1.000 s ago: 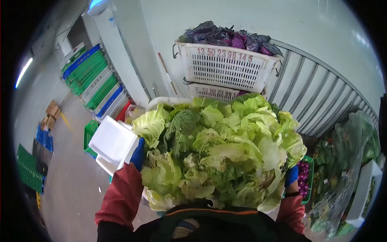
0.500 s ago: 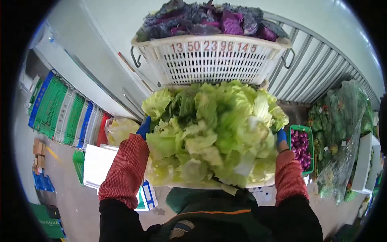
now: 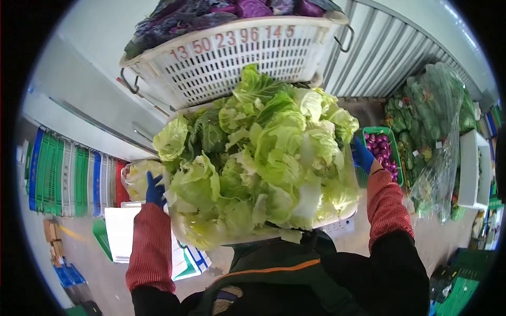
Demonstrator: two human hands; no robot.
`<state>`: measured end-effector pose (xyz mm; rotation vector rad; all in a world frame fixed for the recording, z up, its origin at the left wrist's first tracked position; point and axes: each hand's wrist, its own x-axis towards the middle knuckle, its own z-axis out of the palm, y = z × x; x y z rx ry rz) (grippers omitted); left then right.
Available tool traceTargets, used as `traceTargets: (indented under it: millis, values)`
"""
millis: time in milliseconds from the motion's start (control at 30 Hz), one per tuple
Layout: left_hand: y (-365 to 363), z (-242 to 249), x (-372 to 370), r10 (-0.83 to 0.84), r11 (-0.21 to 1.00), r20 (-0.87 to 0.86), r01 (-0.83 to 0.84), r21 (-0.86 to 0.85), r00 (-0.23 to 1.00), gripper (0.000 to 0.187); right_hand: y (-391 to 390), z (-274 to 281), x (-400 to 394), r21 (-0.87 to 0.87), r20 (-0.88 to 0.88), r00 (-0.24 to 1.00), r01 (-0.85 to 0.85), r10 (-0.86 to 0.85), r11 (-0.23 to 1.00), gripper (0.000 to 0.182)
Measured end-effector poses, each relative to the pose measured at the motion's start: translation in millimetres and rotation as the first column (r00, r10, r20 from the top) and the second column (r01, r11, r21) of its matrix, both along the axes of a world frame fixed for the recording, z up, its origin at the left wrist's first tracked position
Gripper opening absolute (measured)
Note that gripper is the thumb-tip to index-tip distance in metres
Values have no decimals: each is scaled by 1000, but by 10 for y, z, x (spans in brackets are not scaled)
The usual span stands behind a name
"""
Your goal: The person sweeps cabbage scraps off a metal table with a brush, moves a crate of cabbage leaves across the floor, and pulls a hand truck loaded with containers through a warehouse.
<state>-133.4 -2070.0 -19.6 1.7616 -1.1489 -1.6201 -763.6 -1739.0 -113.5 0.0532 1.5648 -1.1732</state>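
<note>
A pale basket point(image 3: 354, 208) in front of my body is heaped with loose green leaves point(image 3: 274, 152) that look like lettuce or cabbage. At its left side, my left hand point(image 3: 154, 190) in a blue glove has its fingers spread and holds nothing. My right hand point(image 3: 363, 156), also blue-gloved, is beside the right side of the heap with fingers extended and apart. Behind the leaves stands a white slatted basket point(image 3: 237, 55) with red numbers, filled with purple cabbage leaves point(image 3: 211, 18).
To the right are a green crate point(image 3: 399, 171) of small purple vegetables, bagged green vegetables point(image 3: 432, 110) and a white foam box point(image 3: 466, 174). Stacked crates point(image 3: 79, 174), a plastic bag point(image 3: 138, 179) and a white box point(image 3: 118, 231) stand on the left. A corrugated wall point(image 3: 363, 58) rises behind.
Both hands have come off the basket's sides and their fingers have opened. The view has shifted and tilted, so the numbered basket now appears slanted and further left.
</note>
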Motion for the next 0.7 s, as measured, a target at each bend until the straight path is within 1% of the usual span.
traceTargets:
  millis: [33,67,133,167,233,300,367,400,433,467,500,533,567,600,633,667,700]
  values:
    - [180,235,-11,166,977,45,-170,130,985,69,208,-160,-3,1,59,997,-41,40,999,46]
    - [321,132,112,187,961,48,-192,200,981,68,397,-270,26,1,116,990,-83,83,997,47]
    - [554,-332,469,131,946,-19,-119,303,991,67,815,-663,43,-9,228,960,-167,164,986,51]
    - [641,-565,593,107,934,-49,-83,348,993,66,843,-767,182,-6,228,959,-172,169,985,51]
    - [719,-941,779,63,911,-63,-32,412,996,65,723,-809,470,13,135,984,-119,116,993,51]
    - [710,-1081,981,41,900,-39,-20,435,998,64,616,-678,664,49,-7,998,-57,58,997,51]
    - [588,-984,1276,40,922,25,-47,383,999,63,683,-457,701,100,-183,983,19,-1,995,52]
    - [524,-882,1457,51,942,72,-72,326,996,63,794,-268,653,125,-242,970,64,-32,990,52]
    - [493,-761,1619,82,961,124,-112,253,989,63,906,-41,589,139,-272,960,110,-68,984,52]
    - [515,-607,1703,98,980,179,-126,152,979,59,998,141,510,116,-243,967,104,-73,988,53]
    - [562,-383,1765,133,988,233,-148,46,963,56,1115,190,333,50,-162,987,23,-15,999,50]
    - [704,-122,1606,112,994,208,-106,-37,972,52,1182,223,176,-17,-80,995,-68,67,998,47]
    - [920,86,1325,94,990,195,-71,-119,976,48,1068,680,410,-97,-132,989,-85,72,992,49]
    - [1130,44,1120,35,968,189,14,-252,981,46,954,888,642,-148,-224,969,-138,102,979,47]
    - [1343,4,916,-21,919,189,93,-382,982,48,856,938,758,-108,-345,863,-427,369,898,37]
    - [1648,252,413,-29,896,312,163,-412,950,52,726,849,945,105,-645,542,-635,539,765,32]
    - [1935,480,-137,-23,876,432,227,-426,901,58,598,772,1120,354,-809,95,-709,580,610,27]
